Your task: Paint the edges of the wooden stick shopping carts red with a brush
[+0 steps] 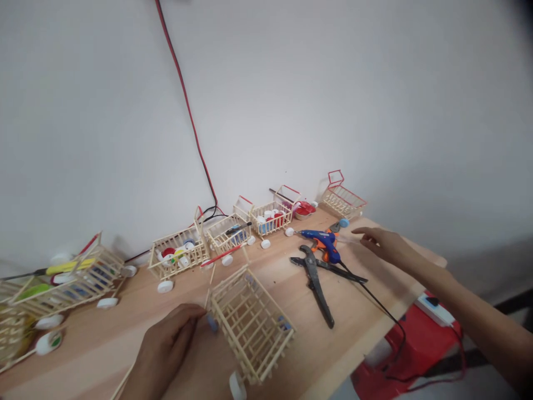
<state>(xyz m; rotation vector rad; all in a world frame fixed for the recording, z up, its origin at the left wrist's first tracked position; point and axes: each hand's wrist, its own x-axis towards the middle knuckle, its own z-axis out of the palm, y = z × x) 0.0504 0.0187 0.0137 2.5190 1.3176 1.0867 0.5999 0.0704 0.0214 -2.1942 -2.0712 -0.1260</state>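
A small cart of wooden sticks (pixel 250 322) lies on its side on the wooden table (pixel 366 311), with white bottle-cap wheels. My left hand (pixel 166 347) rests against its near-left end, fingers curled at a blue cap. Its grip is hard to make out. My right hand (pixel 381 243) reaches out over the table, fingers stretched and holding nothing, just right of a blue and orange glue gun (pixel 322 243). Black pliers (pixel 316 275) lie open beside the glue gun.
A row of finished stick carts (pixel 179 253) holding bottle caps and tools lines the wall, from far left to a red-handled one (pixel 341 199). A red cable (pixel 187 111) runs up the wall. A red stool (pixel 412 344) with a white power strip (pixel 435 308) stands off the table's right edge.
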